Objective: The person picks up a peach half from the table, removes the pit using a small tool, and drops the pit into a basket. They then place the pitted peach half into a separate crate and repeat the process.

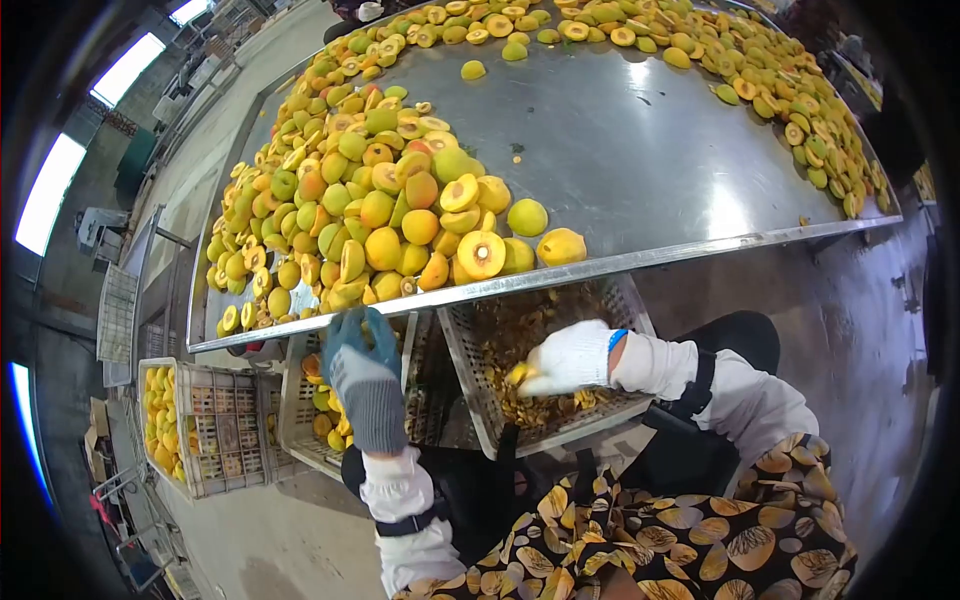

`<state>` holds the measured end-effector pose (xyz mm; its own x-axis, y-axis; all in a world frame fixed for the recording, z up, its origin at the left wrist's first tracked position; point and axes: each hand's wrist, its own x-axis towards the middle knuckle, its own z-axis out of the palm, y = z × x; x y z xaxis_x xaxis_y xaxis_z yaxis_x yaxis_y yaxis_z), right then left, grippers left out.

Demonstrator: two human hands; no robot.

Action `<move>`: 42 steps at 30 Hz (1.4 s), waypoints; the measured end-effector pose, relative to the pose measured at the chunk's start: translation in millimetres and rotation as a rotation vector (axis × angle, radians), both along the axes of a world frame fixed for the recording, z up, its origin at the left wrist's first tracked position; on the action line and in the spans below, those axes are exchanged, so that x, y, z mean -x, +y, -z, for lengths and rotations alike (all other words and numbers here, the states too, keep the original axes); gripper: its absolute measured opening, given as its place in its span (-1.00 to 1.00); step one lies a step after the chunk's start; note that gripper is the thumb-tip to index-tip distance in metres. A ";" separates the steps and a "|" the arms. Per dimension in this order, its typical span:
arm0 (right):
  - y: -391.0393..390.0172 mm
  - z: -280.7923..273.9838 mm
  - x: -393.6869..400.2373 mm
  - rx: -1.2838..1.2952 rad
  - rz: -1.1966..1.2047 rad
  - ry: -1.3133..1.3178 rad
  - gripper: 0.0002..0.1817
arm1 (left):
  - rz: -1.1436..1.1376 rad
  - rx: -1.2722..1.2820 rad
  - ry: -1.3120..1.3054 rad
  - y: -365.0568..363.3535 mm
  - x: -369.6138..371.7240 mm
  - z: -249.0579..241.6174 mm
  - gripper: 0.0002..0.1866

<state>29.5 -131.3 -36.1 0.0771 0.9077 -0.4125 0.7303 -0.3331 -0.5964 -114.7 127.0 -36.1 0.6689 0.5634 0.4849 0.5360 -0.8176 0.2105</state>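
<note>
My left hand (362, 350), in a grey-blue glove, is at the near edge of the metal table, by the heap of halved yellow-green peaches (370, 205). Its fingers reach out and look apart; no fruit shows in them. My right hand (572, 360), in a white glove, is over a plastic crate (468, 385) of brown pits and scraps (535, 325). Its fingers are closed on a small yellow peach piece (518, 374), blurred by motion. A cut peach half (481, 255) with a hollow centre lies at the front of the heap.
The metal table (600, 130) has a raised rim, with more peach halves (690, 50) along its far and right sides. Below my left hand stands a crate with fruit (328, 415). Another crate (215, 425) of peaches is farther left. A person's gloved hand (370, 11) shows beyond the table.
</note>
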 end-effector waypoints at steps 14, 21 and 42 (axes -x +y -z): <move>-17.6 -9.0 -8.4 -0.442 0.542 0.188 -0.48 | 0.489 0.275 0.075 -67.2 -128.2 2.1 -0.50; -16.3 -42.9 -2.1 -0.426 0.784 0.707 -0.62 | 0.728 1.317 -0.783 -106.4 -90.3 11.9 -0.67; -6.9 -20.6 -0.2 -0.594 0.478 -0.176 -0.43 | 0.405 1.426 -0.605 -117.5 -67.0 11.3 -0.10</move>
